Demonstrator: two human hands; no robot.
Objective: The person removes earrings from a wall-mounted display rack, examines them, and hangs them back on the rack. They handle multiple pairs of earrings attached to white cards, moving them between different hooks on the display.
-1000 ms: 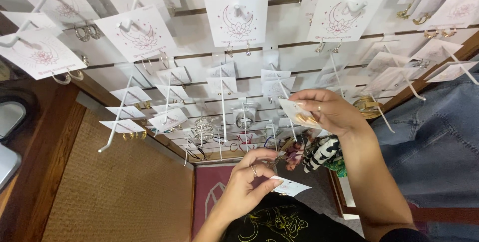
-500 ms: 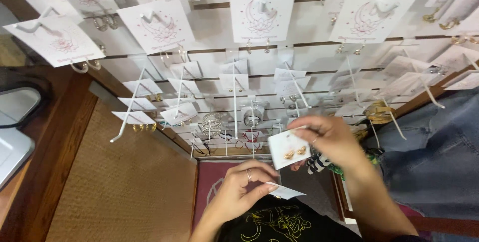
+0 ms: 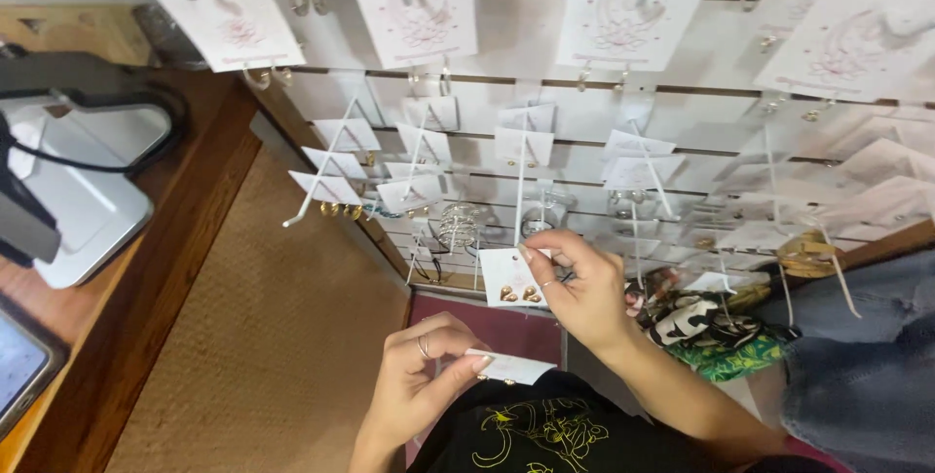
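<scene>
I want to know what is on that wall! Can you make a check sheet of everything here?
Surface: woven mat floor beside a wooden counter.
Job's things: white earring card with gold hearts; small white card.
Clutter: striped and green fabric.
Grippers: right hand pinches the earring card; left hand pinches the small card.
Cables: black cable over a white device.
Surroundings: display wall of hanging earring cards.

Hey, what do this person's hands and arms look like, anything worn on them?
Both forearms are bare, with no sleeves showing. The left hand wears a thin ring on one finger. The right hand also has a slim ring on a finger. The nails look short and plain. No watch or bracelet shows at either wrist. A black top with yellow line drawing shows below the arms.
</scene>
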